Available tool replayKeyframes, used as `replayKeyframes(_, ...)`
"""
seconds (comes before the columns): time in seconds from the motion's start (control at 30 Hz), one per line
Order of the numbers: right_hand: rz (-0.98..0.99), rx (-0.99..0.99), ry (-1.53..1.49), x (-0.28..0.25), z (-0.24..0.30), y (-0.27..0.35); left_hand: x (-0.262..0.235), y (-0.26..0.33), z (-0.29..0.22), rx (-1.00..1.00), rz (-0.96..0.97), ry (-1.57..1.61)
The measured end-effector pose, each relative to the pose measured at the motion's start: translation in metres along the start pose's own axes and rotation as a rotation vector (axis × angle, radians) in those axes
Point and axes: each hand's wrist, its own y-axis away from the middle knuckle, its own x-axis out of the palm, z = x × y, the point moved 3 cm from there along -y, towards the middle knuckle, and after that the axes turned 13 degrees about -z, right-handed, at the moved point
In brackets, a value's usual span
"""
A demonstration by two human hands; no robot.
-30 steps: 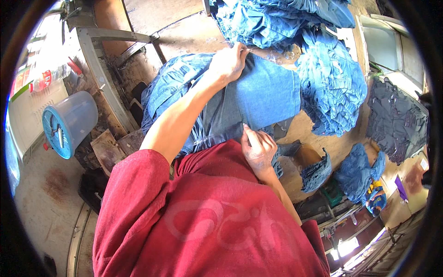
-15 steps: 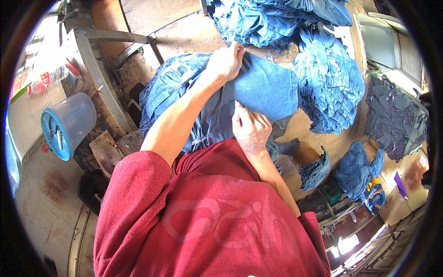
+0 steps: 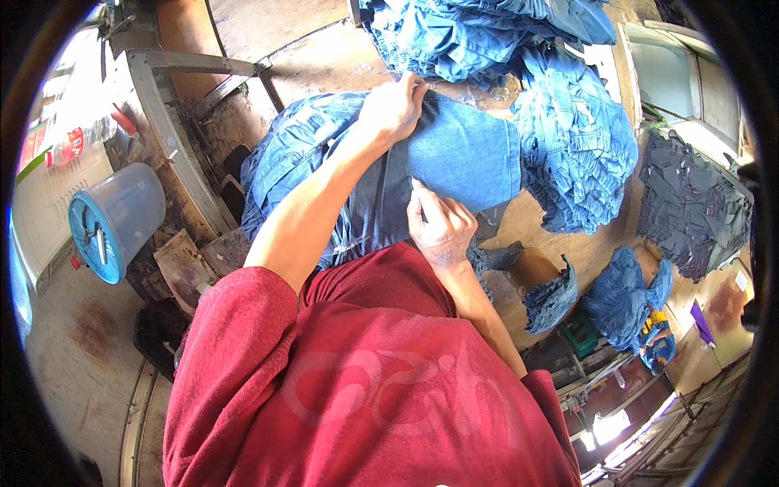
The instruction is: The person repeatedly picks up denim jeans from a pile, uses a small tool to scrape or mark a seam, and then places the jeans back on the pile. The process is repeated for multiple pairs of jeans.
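Sideways, blue cloth (image 3: 471,154) lies right of the left hand (image 3: 396,109) pinching its far edge and right hand (image 3: 442,226), grip unclear.

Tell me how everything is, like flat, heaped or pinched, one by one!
Light blue denim panel: spread fairly flat
Left hand: closed, pinching at the panel's far edge
Right hand: fingers curled, fingertips at the panel's left border; can't tell if pinching
Denim stack: piled, rumpled
Dark garments: heaped
Bucket: can't tell if upright or tipped
Red shirt: worn, creased
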Motion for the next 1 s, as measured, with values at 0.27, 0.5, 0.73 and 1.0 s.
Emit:
replayKeyframes(0.27,0.036,-0.013,0.051,0.000,0.000,0.001,0.002,0.000,0.001,-0.020,0.005,-0.020)
replayKeyframes(0.5,0.015,0.003,0.057,-0.031,0.011,0.026,0.001,0.000,0.000,-0.009,-0.017,-0.018)
replayKeyframes(0.73,0.038,0.048,-0.017,-0.010,0.002,0.009,0.001,0.000,0.000,-0.005,0.001,-0.005)
replayKeyframes(1.0,0.164,0.045,0.118,-0.016,0.005,0.016,0.001,0.000,-0.001,-0.004,-0.026,-0.002)
